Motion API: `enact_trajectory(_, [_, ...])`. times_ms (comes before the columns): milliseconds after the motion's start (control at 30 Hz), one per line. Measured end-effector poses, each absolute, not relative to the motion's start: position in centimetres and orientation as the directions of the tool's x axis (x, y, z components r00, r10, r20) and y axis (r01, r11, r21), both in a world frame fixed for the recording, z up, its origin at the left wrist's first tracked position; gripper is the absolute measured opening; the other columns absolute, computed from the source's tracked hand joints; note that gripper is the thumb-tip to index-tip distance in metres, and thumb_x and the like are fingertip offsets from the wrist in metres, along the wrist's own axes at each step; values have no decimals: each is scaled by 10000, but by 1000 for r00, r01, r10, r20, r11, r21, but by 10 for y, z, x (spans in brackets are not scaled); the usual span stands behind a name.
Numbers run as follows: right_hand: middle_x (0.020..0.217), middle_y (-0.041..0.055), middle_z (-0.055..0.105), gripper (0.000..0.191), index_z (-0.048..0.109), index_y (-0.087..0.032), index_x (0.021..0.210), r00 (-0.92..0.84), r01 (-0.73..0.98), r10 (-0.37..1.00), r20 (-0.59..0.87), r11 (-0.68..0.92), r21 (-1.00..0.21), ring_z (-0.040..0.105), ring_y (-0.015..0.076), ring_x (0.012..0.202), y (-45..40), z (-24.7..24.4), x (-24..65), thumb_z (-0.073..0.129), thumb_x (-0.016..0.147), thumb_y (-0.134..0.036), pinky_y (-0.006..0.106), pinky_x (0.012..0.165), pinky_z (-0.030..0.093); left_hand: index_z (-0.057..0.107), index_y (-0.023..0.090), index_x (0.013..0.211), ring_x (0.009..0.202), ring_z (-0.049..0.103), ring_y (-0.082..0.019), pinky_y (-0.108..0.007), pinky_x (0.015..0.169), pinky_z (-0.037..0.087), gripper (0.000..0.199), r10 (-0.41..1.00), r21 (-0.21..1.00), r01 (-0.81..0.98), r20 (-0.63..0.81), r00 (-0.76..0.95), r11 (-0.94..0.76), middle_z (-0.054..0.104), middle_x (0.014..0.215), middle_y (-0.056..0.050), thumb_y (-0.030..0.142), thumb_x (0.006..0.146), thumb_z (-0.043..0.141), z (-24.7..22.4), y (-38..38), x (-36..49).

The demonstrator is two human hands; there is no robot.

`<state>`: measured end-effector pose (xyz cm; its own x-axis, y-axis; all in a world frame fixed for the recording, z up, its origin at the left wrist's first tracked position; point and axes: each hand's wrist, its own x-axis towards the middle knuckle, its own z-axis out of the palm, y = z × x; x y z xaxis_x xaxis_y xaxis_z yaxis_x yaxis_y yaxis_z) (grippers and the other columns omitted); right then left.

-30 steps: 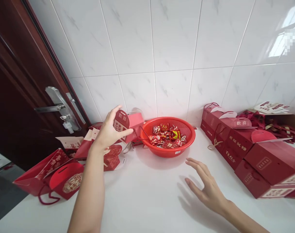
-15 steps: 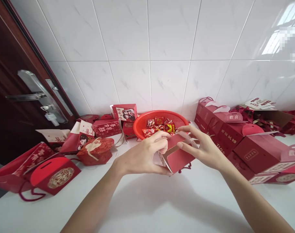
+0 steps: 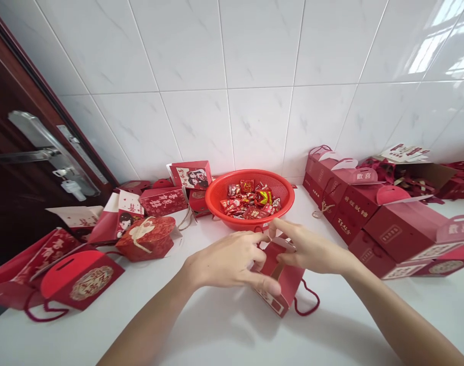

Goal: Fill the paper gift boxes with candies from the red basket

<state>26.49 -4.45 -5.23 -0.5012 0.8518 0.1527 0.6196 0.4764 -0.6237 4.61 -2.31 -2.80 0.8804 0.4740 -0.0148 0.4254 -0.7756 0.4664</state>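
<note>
A red paper gift box (image 3: 293, 279) stands on the white table, with its top flaps partly up and a dark red cord (image 3: 310, 305) looped out on the right. My left hand (image 3: 230, 262) grips its left side, the thumb lying across the near end and some fingertips hidden behind the box. On the other side, my right hand (image 3: 312, 249) pinches a top flap between thumb and fingers. Just beyond both hands sits a red plastic basket (image 3: 212, 195) with several wrapped candies (image 3: 251, 201) in it.
Several red gift boxes (image 3: 98, 279) stand on the left, some with raised lids. Stacked closed boxes (image 3: 400, 234) line the right side. Behind them an open carton (image 3: 449, 178) holds dark red ribbon-like material. A tiled wall (image 3: 262, 122) and a door handle (image 3: 29, 155) bound the back and left.
The box has come down and nearer onto the table, its cord now spread to the right. Both hands moved down with it, leaving the candy basket more visible.
</note>
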Motion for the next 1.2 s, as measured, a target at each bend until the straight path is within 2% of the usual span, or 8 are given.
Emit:
enact_trajectory(133, [867, -3, 602, 195, 519, -203, 830, -607, 615, 794, 21, 486, -621, 545, 150, 767, -45, -50, 266, 608, 721, -69, 241, 633, 423, 671, 185, 780, 848, 613, -193, -288, 668, 405, 379, 536, 417, 493, -19, 844, -763, 597, 962, -37, 449, 989, 497, -27, -25, 48])
enact_trajectory(233, [943, 16, 627, 238, 593, -182, 924, -652, 566, 758, -28, 462, -682, 573, 146, 806, -45, -49, 265, 619, 725, -53, 234, 666, 436, 657, 183, 844, 828, 619, -190, -283, 658, 400, 288, 566, 390, 543, -64, 822, -744, 608, 990, -29, 457, 920, 613, -30, -29, 56])
enact_trajectory(333, [1051, 31, 644, 287, 636, -183, 978, -659, 551, 752, -29, 456, -698, 608, 155, 878, -46, -48, 263, 607, 728, -45, 241, 726, 455, 627, 181, 848, 833, 626, -203, -283, 655, 411, 366, 607, 408, 585, -89, 789, -701, 616, 1019, -34, 539, 826, 702, -35, -34, 65])
enact_trajectory(567, [940, 15, 636, 123, 623, -194, 854, -590, 710, 802, -95, 459, -533, 602, 170, 829, -52, -46, 266, 653, 744, -150, 267, 723, 435, 628, 196, 924, 867, 631, -220, -300, 685, 449, 273, 653, 490, 613, -110, 749, -620, 608, 1062, -39, 420, 793, 715, -43, -42, 73])
enact_trajectory(700, [904, 21, 639, 53, 598, -188, 795, -547, 765, 832, -88, 455, -455, 598, 167, 805, -55, -46, 268, 590, 777, -139, 271, 711, 418, 618, 224, 1158, 991, 621, -284, -345, 780, 489, 591, 664, 570, 583, -86, 743, -579, 593, 1131, -72, 600, 721, 748, -47, -47, 76])
enact_trajectory(767, [876, 24, 651, 69, 593, -186, 783, -541, 776, 837, -79, 461, -430, 605, 172, 809, -56, -46, 268, 571, 780, -121, 275, 723, 415, 601, 225, 1181, 995, 619, -293, -348, 777, 493, 647, 671, 577, 586, -86, 736, -569, 590, 1133, -77, 607, 684, 763, -49, -49, 78])
enact_trajectory(1033, [813, 40, 674, 141, 595, -184, 756, -528, 787, 844, -92, 445, -428, 610, 171, 747, -61, -34, 265, 511, 867, -162, 276, 666, 402, 546, 230, 940, 838, 633, -221, -290, 632, 427, 137, 715, 562, 624, -79, 694, -543, 651, 954, -33, 331, 852, 519, -43, -55, 70])
enact_trajectory(1200, [890, 54, 669, 166, 615, -199, 904, -464, 843, 884, -63, 418, -339, 624, 210, 796, -67, -34, 263, 501, 959, -307, 300, 656, 386, 543, 229, 999, 930, 645, -209, -282, 725, 445, 173, 718, 597, 573, 7, 696, -562, 678, 1026, -37, 172, 899, 413, -42, -48, 64])
